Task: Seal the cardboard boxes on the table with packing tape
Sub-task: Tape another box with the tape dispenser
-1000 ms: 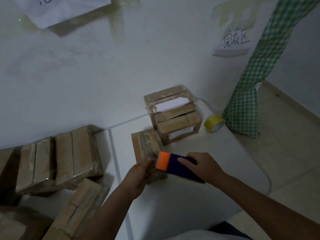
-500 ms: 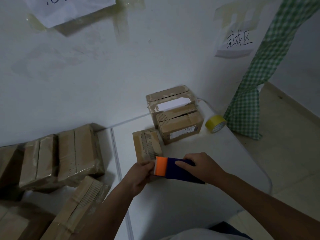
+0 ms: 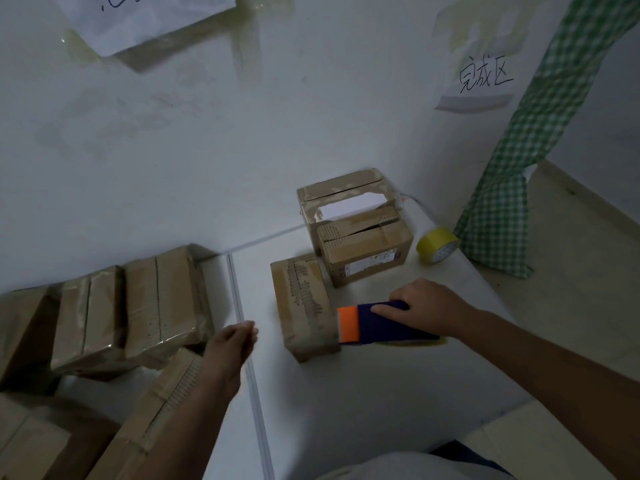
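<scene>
Your left hand point(image 3: 231, 344) has let go of the small cardboard box point(image 3: 304, 306) since half a second ago and now hangs to the left of it, over the seam point(image 3: 254, 382) between the two white table point(image 3: 363, 393) tops, fingers loosely curled and holding nothing. Your right hand point(image 3: 427, 306) grips the blue tape dispenser point(image 3: 391, 323), whose orange end point(image 3: 349, 323) sits at the box's right side, touching or just beside it; you cannot tell which. That box lies flat near the table's middle, a ragged strip running along its top. Behind it, against the white wall point(image 3: 207, 150), two more boxes point(image 3: 360, 230) sit touching each other, the nearer one bearing a label. A yellow tape roll point(image 3: 437, 244) stands on edge just to their right, near the table's rim. On the left table, taped boxes point(image 3: 131, 310) lean in a row, with others lying nearer you. Two paper sheets are taped to the wall, the right one point(image 3: 479, 83) handwritten. A green checked cloth point(image 3: 519, 168) hangs at the right, above a pale tiled floor point(image 3: 581, 306). The room is dim.
</scene>
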Motion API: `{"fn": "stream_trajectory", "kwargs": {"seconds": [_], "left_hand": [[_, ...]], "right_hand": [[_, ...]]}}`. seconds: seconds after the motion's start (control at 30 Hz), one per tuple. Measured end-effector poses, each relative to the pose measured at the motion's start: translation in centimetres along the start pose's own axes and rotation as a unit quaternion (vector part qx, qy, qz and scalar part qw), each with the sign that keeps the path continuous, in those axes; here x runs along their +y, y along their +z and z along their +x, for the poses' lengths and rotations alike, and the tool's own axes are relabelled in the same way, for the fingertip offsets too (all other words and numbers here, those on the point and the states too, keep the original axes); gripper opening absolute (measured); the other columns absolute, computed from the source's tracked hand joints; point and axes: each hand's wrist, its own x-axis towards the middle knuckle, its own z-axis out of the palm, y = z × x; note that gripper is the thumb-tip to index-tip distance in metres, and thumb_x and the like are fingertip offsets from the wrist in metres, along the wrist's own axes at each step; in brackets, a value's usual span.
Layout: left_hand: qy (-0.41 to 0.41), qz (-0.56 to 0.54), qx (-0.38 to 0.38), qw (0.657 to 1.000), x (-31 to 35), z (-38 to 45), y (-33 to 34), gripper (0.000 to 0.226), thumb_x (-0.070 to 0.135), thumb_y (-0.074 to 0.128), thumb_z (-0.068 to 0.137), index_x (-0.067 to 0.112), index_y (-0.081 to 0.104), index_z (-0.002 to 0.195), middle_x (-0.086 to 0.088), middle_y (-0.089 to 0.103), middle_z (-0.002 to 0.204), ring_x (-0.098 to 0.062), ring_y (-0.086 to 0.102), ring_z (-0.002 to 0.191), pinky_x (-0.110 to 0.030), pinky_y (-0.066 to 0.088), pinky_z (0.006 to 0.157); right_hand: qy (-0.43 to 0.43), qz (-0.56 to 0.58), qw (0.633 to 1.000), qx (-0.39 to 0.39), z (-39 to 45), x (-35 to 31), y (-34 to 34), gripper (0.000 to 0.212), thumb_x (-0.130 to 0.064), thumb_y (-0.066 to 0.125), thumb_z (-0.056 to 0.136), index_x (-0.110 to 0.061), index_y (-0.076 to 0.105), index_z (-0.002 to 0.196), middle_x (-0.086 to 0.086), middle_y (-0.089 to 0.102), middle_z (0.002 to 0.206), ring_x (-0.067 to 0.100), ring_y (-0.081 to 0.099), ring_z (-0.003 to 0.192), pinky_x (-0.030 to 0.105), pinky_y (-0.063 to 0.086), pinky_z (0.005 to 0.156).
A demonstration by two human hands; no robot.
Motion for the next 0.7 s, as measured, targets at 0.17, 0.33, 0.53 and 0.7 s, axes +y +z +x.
{"fn": "stream_trajectory", "kwargs": {"seconds": [0.17, 0.33, 0.53, 0.7], "left_hand": [[-0.047, -0.018, 0.001, 0.999, -2.6, -0.8, 0.5, 0.015, 0.012, 0.061, 0.097, 0.002, 0.063, 0.108, -0.011, 0.064, 0.101, -0.019, 0.061, 0.095, -0.032, 0.050, 0.085], [-0.030, -0.023, 0.032, 0.999, -3.8, -1.3, 1.2, 0.009, 0.005, 0.062, 0.094, 0.001, 0.065, 0.102, -0.016, 0.063, 0.097, -0.023, 0.061, 0.092, -0.031, 0.052, 0.082], [-0.022, 0.000, 0.039, 0.999, -4.3, -0.3, 1.2, 0.013, 0.008, 0.063, 0.094, 0.002, 0.064, 0.106, -0.014, 0.064, 0.099, -0.022, 0.062, 0.093, -0.031, 0.049, 0.085], [-0.014, 0.077, 0.021, 0.997, -5.8, 0.5, 1.6, 0.033, 0.029, 0.072, 0.089, 0.007, 0.059, 0.110, -0.009, 0.063, 0.108, -0.019, 0.060, 0.099, -0.031, 0.048, 0.084]], "right_hand": [[-0.003, -0.011, 1.000, -0.003, 1.4, 1.3, -0.5, 0.078, -0.086, 0.023, 0.074, -0.018, 0.059, 0.065, -0.001, 0.053, 0.059, 0.011, 0.050, 0.054, 0.026, 0.032, 0.052], [-0.005, -0.014, 1.000, -0.016, 2.2, 1.7, -0.7, 0.072, -0.087, 0.026, 0.072, -0.022, 0.053, 0.059, -0.003, 0.048, 0.056, 0.009, 0.045, 0.051, 0.026, 0.031, 0.052], [-0.009, -0.028, 0.999, -0.025, 3.0, 1.8, -0.5, 0.061, -0.077, 0.039, 0.083, -0.023, 0.055, 0.060, -0.004, 0.051, 0.057, 0.008, 0.047, 0.052, 0.024, 0.030, 0.050], [0.005, -0.053, 0.997, -0.047, 3.7, 2.1, 0.7, 0.067, -0.078, 0.039, 0.083, -0.017, 0.064, 0.071, -0.002, 0.056, 0.063, 0.010, 0.052, 0.056, 0.025, 0.033, 0.051]]}}
